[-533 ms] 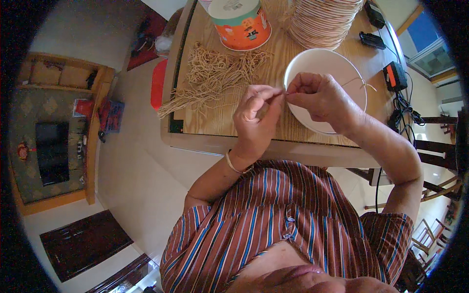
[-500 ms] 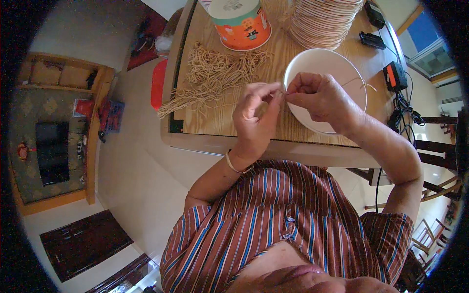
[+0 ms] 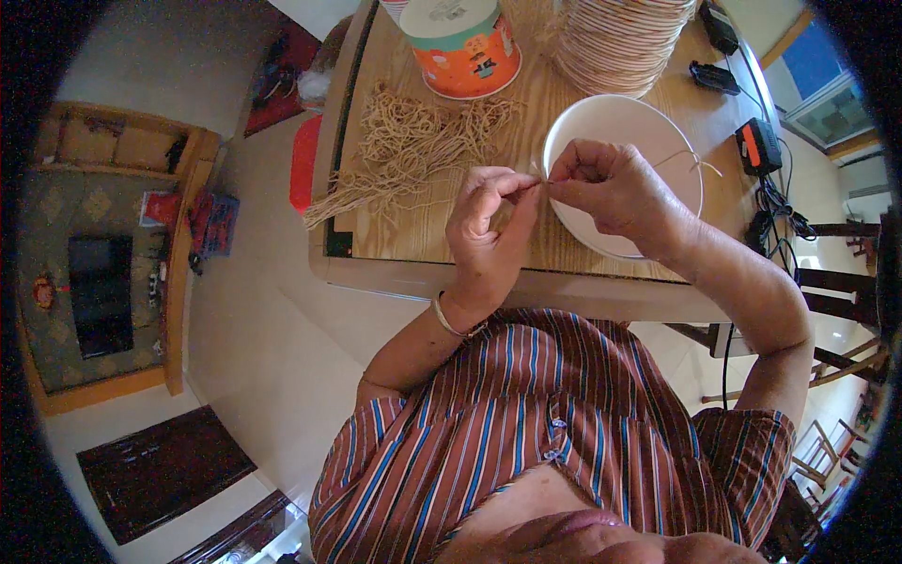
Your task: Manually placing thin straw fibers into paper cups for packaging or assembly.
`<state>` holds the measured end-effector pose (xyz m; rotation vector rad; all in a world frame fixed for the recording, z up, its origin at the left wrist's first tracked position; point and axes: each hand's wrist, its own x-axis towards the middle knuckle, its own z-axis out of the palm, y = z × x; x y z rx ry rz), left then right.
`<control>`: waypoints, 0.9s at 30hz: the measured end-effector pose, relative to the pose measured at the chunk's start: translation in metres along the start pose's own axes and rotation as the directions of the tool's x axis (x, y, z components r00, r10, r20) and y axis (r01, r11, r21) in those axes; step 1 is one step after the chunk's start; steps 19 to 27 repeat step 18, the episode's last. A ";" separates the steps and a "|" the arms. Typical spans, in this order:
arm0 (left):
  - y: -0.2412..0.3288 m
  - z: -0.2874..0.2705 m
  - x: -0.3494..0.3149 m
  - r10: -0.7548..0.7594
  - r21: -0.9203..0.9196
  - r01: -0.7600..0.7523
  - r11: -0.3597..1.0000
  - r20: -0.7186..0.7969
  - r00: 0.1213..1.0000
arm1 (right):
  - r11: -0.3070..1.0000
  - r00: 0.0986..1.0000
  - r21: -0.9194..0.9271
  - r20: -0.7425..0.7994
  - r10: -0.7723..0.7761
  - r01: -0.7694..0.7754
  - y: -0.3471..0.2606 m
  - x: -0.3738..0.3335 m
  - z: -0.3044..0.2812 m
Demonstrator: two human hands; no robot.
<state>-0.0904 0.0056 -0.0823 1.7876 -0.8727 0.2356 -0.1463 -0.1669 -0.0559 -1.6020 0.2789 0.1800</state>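
My left hand and my right hand meet fingertip to fingertip at the left rim of a white paper bucket. Between their pinched fingers is the end of a thin tan cord, mostly hidden by the fingertips. A knotted tail of tan cord sticks out at the bucket's right rim. The bucket's pale inside faces up, partly covered by my right hand. Left of it lies a tangled bundle of tan cords, close to my left hand.
Behind the bundle stands an orange and green printed paper bucket. A tall stack of white rims rises at the back. Black adapters and cables lie along the right table edge. A red object is beside the table's left side.
My left fingers, blurred and slightly apart before, have closed into a still pinch. The white bucket has shifted a little to the left.
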 end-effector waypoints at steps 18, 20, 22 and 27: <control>-0.006 0.000 0.009 -0.028 -0.045 0.030 0.999 0.052 0.998 | 0.993 0.993 -0.026 -0.020 -0.119 0.119 0.000 0.000 0.004; -0.006 0.000 0.009 -0.028 -0.045 0.030 0.999 0.052 0.998 | 0.993 0.993 -0.026 -0.020 -0.119 0.119 0.000 0.000 0.004; -0.006 0.000 0.009 -0.028 -0.045 0.030 0.999 0.052 0.998 | 0.993 0.993 -0.026 -0.020 -0.119 0.119 0.000 0.000 0.004; -0.006 0.000 0.009 -0.028 -0.045 0.030 0.999 0.052 0.998 | 0.993 0.993 -0.026 -0.020 -0.119 0.119 0.000 0.000 0.004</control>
